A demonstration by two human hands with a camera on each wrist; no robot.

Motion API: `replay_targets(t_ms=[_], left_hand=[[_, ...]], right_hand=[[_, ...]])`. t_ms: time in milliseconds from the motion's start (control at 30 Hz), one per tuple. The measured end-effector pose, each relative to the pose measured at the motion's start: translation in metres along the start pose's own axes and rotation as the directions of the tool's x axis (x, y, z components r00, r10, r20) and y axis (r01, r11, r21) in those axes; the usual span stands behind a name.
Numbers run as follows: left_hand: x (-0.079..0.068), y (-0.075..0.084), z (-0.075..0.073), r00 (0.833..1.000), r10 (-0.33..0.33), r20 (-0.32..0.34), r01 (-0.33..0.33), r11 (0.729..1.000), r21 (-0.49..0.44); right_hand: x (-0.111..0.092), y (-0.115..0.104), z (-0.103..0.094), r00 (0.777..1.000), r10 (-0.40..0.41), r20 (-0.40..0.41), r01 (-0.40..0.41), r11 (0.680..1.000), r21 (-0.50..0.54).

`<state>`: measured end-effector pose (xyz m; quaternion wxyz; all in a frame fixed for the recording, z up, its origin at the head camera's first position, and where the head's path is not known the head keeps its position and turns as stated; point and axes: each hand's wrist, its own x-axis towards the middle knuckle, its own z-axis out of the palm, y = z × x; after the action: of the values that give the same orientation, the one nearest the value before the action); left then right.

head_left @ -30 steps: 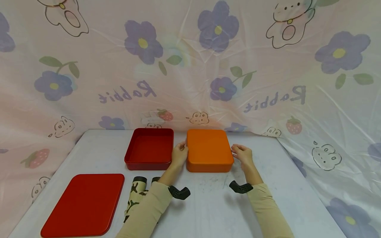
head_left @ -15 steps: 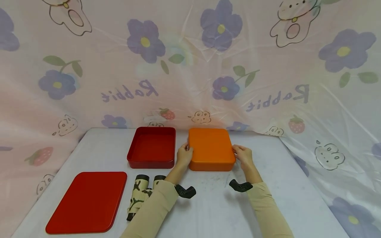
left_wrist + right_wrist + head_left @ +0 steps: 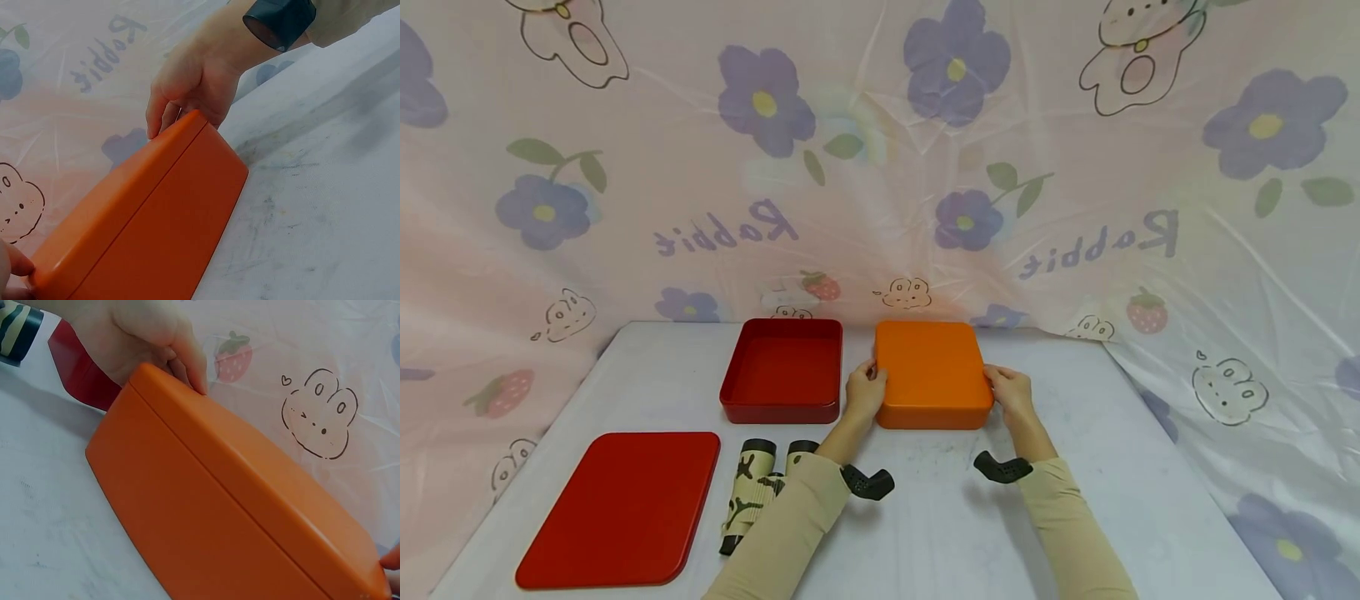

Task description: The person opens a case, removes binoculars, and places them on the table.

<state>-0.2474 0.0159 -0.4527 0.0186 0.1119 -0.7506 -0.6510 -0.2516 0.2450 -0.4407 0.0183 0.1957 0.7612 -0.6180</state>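
A square orange box [image 3: 162, 231] with a lid [image 3: 932, 367] stands at the back of the table, and a thin seam runs between the two in both wrist views. My left hand [image 3: 865, 392] grips the lid's left side, thumb at the edge. On the opposite side, my right hand [image 3: 1011, 392] holds the lid with its fingers curled at the edge. The lid lies level on the box. Left of it sits a dark red box [image 3: 784, 371], uncovered, with its bare inside showing.
A flat red lid [image 3: 621, 508] lies at the table's front left. Camouflage binoculars [image 3: 748, 492] rest beside it, partly hidden behind my left sleeve. A patterned curtain [image 3: 880, 167] hangs right behind the table's far edge.
My left thumb has come onto the lid's edge, and my right fingers have closed in against its right side. The whole view has shifted slightly.
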Motion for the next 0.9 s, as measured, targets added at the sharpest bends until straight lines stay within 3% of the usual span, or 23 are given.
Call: replay_targets(t_ms=[367,600,900], left_hand=[[0.0021,0.0023,0.0011,1.0,0.005,-0.031,-0.004,1.0,0.012],[0.0066,-0.001,0.0029,0.998,0.032,-0.049,-0.032,0.999,0.012],[0.0017,0.0038,0.0045,0.998,0.01,-0.054,-0.011,1.0,-0.009]], right_hand=[[-0.0009,0.0003,0.0048,0.998,-0.021,-0.059,0.021,1.0,0.003],[-0.0025,-0.0011,0.0068,0.998,-0.014,-0.054,0.016,0.999,0.036],[-0.0027,-0.0017,0.0081,0.998,-0.003,-0.063,0.008,0.998,0.069]])
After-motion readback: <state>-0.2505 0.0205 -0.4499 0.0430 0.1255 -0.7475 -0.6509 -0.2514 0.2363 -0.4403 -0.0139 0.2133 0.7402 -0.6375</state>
